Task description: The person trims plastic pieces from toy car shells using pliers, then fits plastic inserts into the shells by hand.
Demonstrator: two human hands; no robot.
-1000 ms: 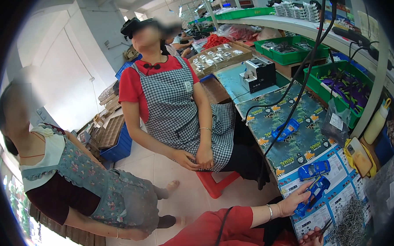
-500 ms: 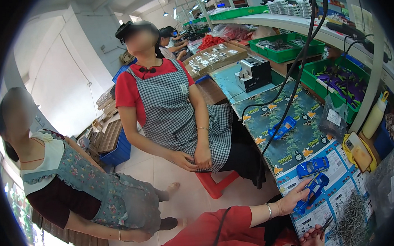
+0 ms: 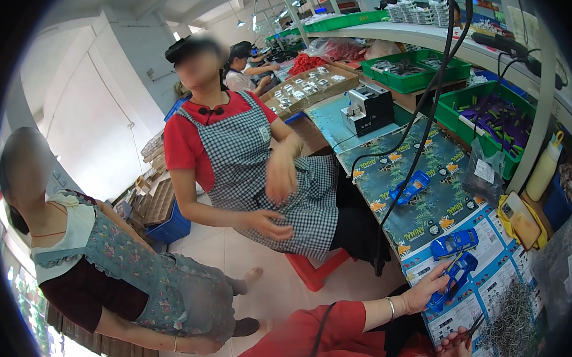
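Note:
My left hand [image 3: 429,287], with a bracelet at its wrist, grips a blue toy car body [image 3: 461,270] by its near side over the printed sheets. Another blue toy car [image 3: 455,242] lies just beyond it, and blue plastic also shows below my left fingers. At the lower edge my right hand [image 3: 454,348] is closed around slim dark tweezers [image 3: 475,325], their tip toward a heap of thin metal pins [image 3: 510,315]. Farther up the bench, a third blue toy car [image 3: 409,187] rests on the patterned mat [image 3: 428,220].
A seated person in a checked apron [image 3: 253,154] faces the bench's left side; another person [image 3: 111,269] stands farther left. Black cables [image 3: 417,118] hang across the bench. Green bins [image 3: 488,128], a phone on a yellow cloth [image 3: 523,219] and a bottle [image 3: 546,167] line the right side.
The seated person's hands have come apart, one lifted and blurred by motion, and their head has turned. My own hands, the toy cars and the tweezers stay about where they were.

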